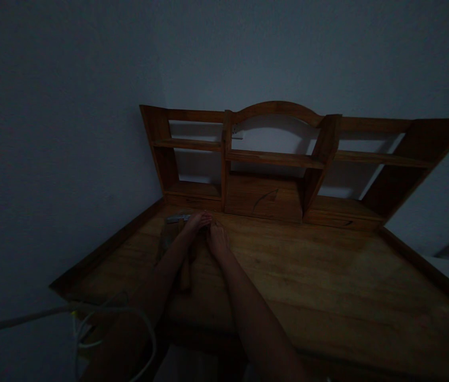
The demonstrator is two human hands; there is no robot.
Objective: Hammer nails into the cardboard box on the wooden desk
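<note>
In the dim head view my left hand (199, 220) and my right hand (218, 240) meet over the left back part of the wooden desk (288, 260). The fingers of both are bent and drawn together; whatever sits between them is too dark and small to make out. Just left of my left hand lies a hammer (185, 277), its grey metal head toward the back and its wooden handle pointing at me, partly covered by my left forearm. Beside the hammer is a dark, crumpled-looking thing (164, 240) that I cannot identify.
A wooden shelf unit (275, 158) with small drawers stands along the desk's back edge. Raised wooden rims (116, 241) border the sides. White cables (150, 326) hang at the lower left, near my left arm. A wall socket (237, 135) shows behind the shelves.
</note>
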